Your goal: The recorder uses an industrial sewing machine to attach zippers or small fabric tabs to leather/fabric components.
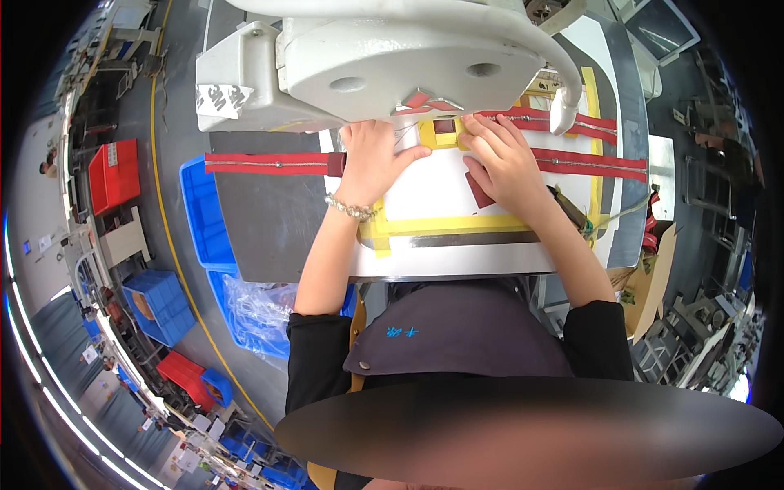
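Note:
My left hand lies palm down on the white work surface, fingers stretched forward and thumb out to the right. Its fingertips reach the lower edge of the white sewing machine head. A red zipper with a dark red end tab runs leftward from beside this hand. My right hand rests with slightly bent, parted fingers at a yellow piece with a small dark red square in it. Two more red zippers stretch out to its right. Below its thumb is a dark red patch.
Yellow tape borders the white surface. Blue bins stand left of the table, one with clear plastic. A cardboard box is at the right, below a greenish bundle. The machine head overhangs the hands.

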`<action>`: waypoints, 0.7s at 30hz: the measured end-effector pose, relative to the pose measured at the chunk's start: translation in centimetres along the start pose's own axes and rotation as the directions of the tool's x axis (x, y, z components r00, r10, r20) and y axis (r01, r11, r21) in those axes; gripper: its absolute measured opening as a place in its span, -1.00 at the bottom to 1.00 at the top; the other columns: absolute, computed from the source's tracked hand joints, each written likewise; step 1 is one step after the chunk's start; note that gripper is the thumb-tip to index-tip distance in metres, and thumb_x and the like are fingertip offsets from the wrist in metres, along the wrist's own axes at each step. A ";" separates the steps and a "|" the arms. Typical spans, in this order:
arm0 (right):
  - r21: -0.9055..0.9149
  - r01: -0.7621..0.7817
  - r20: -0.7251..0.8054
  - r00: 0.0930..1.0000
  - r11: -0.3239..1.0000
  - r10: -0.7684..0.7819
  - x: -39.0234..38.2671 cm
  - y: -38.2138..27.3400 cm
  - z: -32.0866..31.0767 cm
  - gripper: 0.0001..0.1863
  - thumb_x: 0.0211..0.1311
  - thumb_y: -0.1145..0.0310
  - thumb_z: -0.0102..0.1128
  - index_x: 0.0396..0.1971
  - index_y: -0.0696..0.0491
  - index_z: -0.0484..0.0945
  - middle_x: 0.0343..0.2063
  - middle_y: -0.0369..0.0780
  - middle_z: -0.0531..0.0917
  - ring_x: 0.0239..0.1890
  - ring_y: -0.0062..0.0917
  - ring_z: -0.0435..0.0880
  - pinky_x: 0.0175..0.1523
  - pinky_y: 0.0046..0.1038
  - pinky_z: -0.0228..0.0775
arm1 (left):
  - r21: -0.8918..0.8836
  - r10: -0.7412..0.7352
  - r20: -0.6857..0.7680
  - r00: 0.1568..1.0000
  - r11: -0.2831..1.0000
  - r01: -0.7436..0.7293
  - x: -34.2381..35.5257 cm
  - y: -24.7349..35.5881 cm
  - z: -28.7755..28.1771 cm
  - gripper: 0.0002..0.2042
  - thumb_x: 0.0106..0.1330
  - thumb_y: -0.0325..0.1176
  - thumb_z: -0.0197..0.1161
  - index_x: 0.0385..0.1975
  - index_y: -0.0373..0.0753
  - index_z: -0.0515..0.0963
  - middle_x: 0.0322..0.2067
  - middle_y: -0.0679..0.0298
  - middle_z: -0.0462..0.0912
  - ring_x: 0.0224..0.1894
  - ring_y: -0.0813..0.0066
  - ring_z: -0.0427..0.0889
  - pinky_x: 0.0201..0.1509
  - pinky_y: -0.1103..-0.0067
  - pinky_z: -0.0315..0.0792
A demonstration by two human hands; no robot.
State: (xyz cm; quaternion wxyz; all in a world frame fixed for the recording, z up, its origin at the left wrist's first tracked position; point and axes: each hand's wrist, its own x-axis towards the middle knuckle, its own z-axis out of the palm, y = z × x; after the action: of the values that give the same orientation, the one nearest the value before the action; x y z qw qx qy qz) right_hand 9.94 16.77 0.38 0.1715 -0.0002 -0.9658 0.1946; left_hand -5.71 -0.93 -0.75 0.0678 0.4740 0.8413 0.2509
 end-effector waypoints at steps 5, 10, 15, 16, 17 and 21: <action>0.020 0.012 -0.001 1.000 1.000 -0.012 0.3 0.4 0.0 -0.77 0.09 0.43 0.25 -0.22 0.10 0.52 0.01 -0.18 0.55 0.07 -0.31 0.50 0.27 -0.20 0.23 | 0.049 -0.023 0.012 1.000 0.999 0.022 -0.3 0.9 0.7 -0.24 0.02 0.15 0.35 0.13 -0.27 0.36 0.06 0.04 0.41 0.14 0.06 0.30 0.11 0.27 0.09; -0.027 0.069 -0.013 0.998 0.997 -0.069 0.7 0.9 -0.4 -0.74 0.00 0.36 0.34 -0.31 0.05 0.48 0.01 -0.24 0.56 0.03 -0.40 0.54 0.24 -0.21 0.28 | 0.131 0.073 -0.176 0.982 0.990 -0.050 -0.1 1.6 0.8 -0.30 0.03 0.17 0.35 0.03 -0.26 0.43 -0.02 0.10 0.46 0.08 0.10 0.33 0.07 0.31 0.13; 0.034 -0.025 -0.149 0.988 0.999 0.030 1.9 1.6 -1.1 -0.67 0.01 0.28 0.38 -0.24 0.05 0.53 0.00 -0.24 0.55 0.01 -0.39 0.52 0.25 -0.19 0.20 | 0.084 0.072 -0.182 0.981 0.995 -0.057 -0.5 1.0 1.3 -0.49 0.02 0.11 0.39 -0.24 -0.20 0.52 -0.25 0.25 0.51 -0.12 0.22 0.42 -0.03 0.37 0.18; -0.124 -0.001 -0.216 0.976 0.992 -0.026 2.4 2.3 -1.1 -0.56 0.02 0.21 0.38 -0.12 0.06 0.51 -0.01 -0.24 0.54 0.04 -0.36 0.50 0.28 -0.15 0.12 | 0.088 0.091 -0.199 0.976 0.993 -0.075 -0.6 1.0 1.1 -0.55 0.01 0.09 0.40 -0.33 -0.18 0.53 -0.32 0.30 0.51 -0.18 0.26 0.44 -0.06 0.39 0.20; -0.124 0.000 -0.215 0.976 0.992 -0.027 3.2 2.9 -1.1 -0.56 0.02 0.21 0.38 -0.12 0.06 0.51 -0.01 -0.24 0.54 0.04 -0.36 0.50 0.28 -0.15 0.12 | 0.088 0.091 -0.199 0.976 0.993 -0.074 -0.6 1.1 1.1 -0.55 0.01 0.09 0.40 -0.33 -0.18 0.53 -0.32 0.30 0.51 -0.18 0.26 0.44 -0.06 0.39 0.20; -0.086 -0.206 -0.264 0.948 0.975 0.177 5.8 5.2 -0.1 -0.44 0.00 0.14 0.38 0.00 0.06 0.46 0.00 -0.22 0.51 0.11 -0.34 0.45 0.26 -0.09 0.08 | 0.055 0.097 -0.208 0.973 0.995 -0.088 -0.6 1.2 1.4 -0.59 0.00 0.05 0.40 -0.38 -0.16 0.50 -0.33 0.30 0.48 -0.19 0.26 0.41 -0.09 0.38 0.21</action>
State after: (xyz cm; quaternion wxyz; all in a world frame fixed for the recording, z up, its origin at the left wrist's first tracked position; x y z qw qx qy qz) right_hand 4.15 21.95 0.43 0.2738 -0.1287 -0.9406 0.1541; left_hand -4.03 -0.40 -1.42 -0.0440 0.4850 0.8262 0.2832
